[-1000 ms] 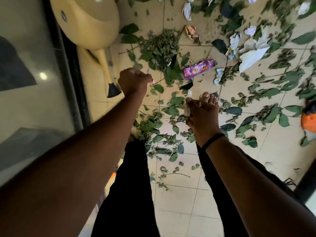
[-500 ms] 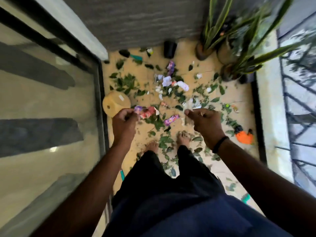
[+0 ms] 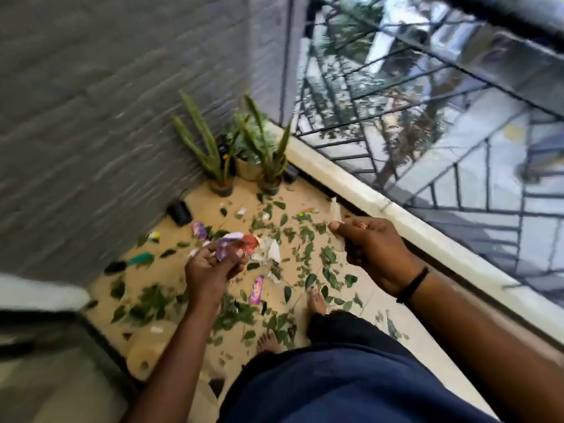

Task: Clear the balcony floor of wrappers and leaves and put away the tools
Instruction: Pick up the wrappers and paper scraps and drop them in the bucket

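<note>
A person stands barefoot on a littered balcony floor (image 3: 360, 303), partway through gathering rubbish. The left hand (image 3: 210, 267) grasps a bunch of crumpled wrappers (image 3: 236, 244), purple and red, held up at waist height. The right hand (image 3: 370, 250) is curled around a smaller scrap; what it holds is too blurred to name beyond a bit of pale and orange paper.

Judging by the floor, the job is at an early stage. Green leaves (image 3: 308, 251) lie scattered across most of the tiles, thickest near the person's feet and toward the glass door side. A pink wrapper (image 3: 256, 290) lies near the feet, another purple one (image 3: 200, 230) sits toward the grey wall, and white paper scraps (image 3: 273, 254) lie mid-floor. A green-handled tool (image 3: 140, 258) rests near the wall, not yet put away, with a tipped black pot (image 3: 180, 212) beyond it. A yellow watering can (image 3: 146, 355) stands by the door edge. Potted plants (image 3: 247, 154) fill the far corner beside the railing (image 3: 427, 123).
</note>
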Demonstrator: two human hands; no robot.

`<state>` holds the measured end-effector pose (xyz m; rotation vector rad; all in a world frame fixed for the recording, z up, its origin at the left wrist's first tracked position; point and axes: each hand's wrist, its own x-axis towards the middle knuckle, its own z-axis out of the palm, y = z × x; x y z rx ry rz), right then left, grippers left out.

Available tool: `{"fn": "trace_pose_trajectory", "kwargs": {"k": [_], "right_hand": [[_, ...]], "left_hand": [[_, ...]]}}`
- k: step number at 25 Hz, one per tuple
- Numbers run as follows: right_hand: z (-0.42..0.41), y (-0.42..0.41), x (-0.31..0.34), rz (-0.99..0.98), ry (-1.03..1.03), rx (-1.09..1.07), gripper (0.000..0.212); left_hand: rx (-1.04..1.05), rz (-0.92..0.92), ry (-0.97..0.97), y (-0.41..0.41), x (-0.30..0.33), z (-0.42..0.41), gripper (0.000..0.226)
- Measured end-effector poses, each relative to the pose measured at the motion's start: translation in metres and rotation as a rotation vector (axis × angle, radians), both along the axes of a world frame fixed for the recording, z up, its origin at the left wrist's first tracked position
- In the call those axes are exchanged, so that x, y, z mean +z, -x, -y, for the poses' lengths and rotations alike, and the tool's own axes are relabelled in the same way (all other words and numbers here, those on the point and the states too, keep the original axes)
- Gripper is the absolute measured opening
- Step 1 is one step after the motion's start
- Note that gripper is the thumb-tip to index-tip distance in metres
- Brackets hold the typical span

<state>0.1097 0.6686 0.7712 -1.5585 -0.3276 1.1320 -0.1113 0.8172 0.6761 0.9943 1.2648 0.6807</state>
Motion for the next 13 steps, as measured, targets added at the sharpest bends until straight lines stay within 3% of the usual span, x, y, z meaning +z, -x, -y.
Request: {"fn": "trace_pose_trajectory", "kwargs": {"k": [3, 6, 13], "right_hand": [[0.063, -0.016, 0.024, 0.104, -0.025, -0.174, 0.047], [0.127, -0.032, 0.039, 0.125, -0.040, -0.373, 0.026], [0.290, -0.070, 0.029, 0.099, -0.136, -0.816, 0.026]], "left_hand": [[-0.275, 0.035, -0.034, -0.055, 0.023, 0.029, 0.008], [-0.459, 0.111, -0.050, -0.118, 0.056, 0.068, 0.011], [-0.904, 0.135, -0.080, -0.254, 0.099, 0.201, 0.015]]}}
